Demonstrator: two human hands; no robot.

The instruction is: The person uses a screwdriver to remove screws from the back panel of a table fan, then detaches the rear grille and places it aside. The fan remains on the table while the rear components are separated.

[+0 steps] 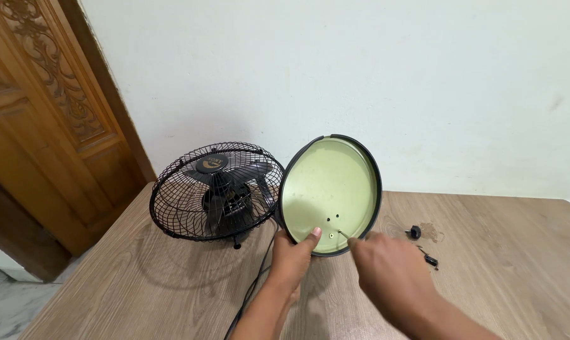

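Round pale-green base plate (pixel 330 189), perhaps metal

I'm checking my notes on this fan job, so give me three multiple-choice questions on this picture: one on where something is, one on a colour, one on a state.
1. Where is the black cage fan relative to the round base plate?
A. to its left
B. to its right
C. on top of it

2. What colour is the plate's visible face?
A. red
B. pale green
C. blue

3. How is the plate positioned?
A. lying flat on the wooden table
B. held up on edge
C. hanging on the wall

Answers:
1 A, the fan stands at the left, toward the wooden door.
2 B, the face inside the black rim is pale green.
3 B, the left hand grips its lower rim with the thumb on the face, while the right hand puts a thin tool to a hole.
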